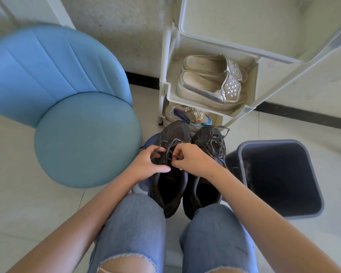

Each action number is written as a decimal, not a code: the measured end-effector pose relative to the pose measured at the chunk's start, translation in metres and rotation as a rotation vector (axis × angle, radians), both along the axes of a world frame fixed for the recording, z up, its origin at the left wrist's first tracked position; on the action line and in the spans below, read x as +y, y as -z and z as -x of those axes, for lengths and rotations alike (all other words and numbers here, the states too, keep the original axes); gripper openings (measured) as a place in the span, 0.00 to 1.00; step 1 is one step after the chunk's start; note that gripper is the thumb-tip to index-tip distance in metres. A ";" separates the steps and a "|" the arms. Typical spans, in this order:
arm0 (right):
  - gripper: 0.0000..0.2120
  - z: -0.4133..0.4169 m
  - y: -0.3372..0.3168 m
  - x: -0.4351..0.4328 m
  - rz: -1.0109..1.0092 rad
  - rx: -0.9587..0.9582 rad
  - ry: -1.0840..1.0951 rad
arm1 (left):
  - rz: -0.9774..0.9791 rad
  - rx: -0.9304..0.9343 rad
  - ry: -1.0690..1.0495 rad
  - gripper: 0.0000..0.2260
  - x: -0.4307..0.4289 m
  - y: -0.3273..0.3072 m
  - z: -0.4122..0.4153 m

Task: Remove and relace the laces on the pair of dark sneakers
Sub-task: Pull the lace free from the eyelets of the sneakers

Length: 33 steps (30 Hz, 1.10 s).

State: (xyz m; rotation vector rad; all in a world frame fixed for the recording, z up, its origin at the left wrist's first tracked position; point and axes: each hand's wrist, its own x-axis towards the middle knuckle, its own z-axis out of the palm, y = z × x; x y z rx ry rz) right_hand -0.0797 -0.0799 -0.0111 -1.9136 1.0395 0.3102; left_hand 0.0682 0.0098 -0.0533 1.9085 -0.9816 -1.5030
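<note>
Standing left of the shoe rack [168,56], the blue chair [67,107] was the largest item: smooth padded upholstery, a round seat and a curved back. Pale tiled floor lay open between its seat edge and the rack's foot. The rack was cream plastic with tilted trays; one tray held silver slip-on shoes [209,85] with woven soles and studded straps. Right of the rack's foot and nearer the camera, a grey plastic bin [279,178] of rounded-square form lay tipped, its mouth facing up. It stood just beside the right sneaker.

The left sneaker [176,129] and right sneaker [204,133] sat side by side directly before the rack's foot, between the chair and the bin. Both were dark, matte, soft-sided. Their long axes ran from the knees towards the rack, toes at the rack and heel openings towards the person.

The left hand [148,164] rested on the left sneaker's tongue, fingers curled, the forefinger hooked through the speckled grey lace [168,144] and the thumb laid flat. The right hand [193,158] had its fingers curled, pinching the same lace at the eyelets. The right sneaker's lace [216,142] lay loose and tangled over its upper.
</note>
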 end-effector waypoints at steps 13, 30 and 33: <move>0.05 0.043 -0.038 -0.020 -0.582 -0.273 0.075 | 0.034 0.051 0.023 0.19 -0.001 -0.004 0.001; 0.16 0.042 -0.011 -0.043 0.646 -0.114 0.495 | 0.143 -0.280 0.160 0.15 -0.003 -0.012 0.008; 0.07 0.041 -0.020 -0.047 0.442 -0.191 0.502 | 0.202 -0.363 0.233 0.11 -0.005 -0.017 0.011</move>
